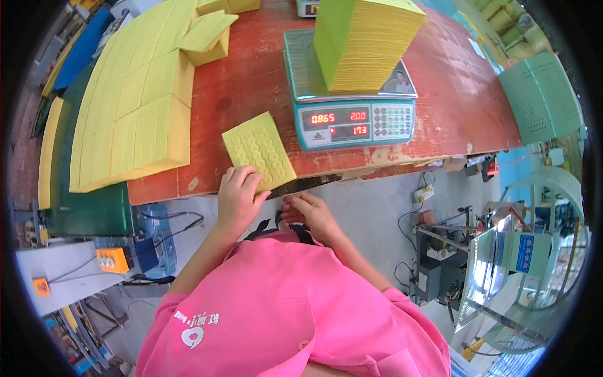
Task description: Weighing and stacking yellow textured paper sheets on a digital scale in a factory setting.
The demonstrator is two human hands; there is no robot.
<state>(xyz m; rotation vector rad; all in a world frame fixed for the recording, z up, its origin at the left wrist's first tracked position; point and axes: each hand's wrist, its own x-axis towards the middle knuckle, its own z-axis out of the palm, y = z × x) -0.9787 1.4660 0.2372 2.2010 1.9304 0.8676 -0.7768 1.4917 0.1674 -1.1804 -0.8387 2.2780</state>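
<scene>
A small yellow stack of embossed paper (pixel 259 151), with rows of round patterns pressed into its top, lies at a slant on the red table's front edge. My left hand (pixel 240 196) grips its near left corner, fingers over the top and thumb by the near edge. Just right of that corner, in front of the table, my right hand (pixel 309 215) is closed, its thumb and fingers drawn together with nothing visible in them. Behind and to the right is a digital scale (pixel 355 125) with lit red digits. A tall block of yellow paper (pixel 364 50) stands on its pan.
Large rows of stacked yellow paper (pixel 129 119) cover the left side of the red table (pixel 232 81). One loose bundle (pixel 207 34) rests tilted on them. At right are a green perforated panel (pixel 543 97) and a machine (pixel 502 264). Cables and a power strip (pixel 424 193) lie on the floor.
</scene>
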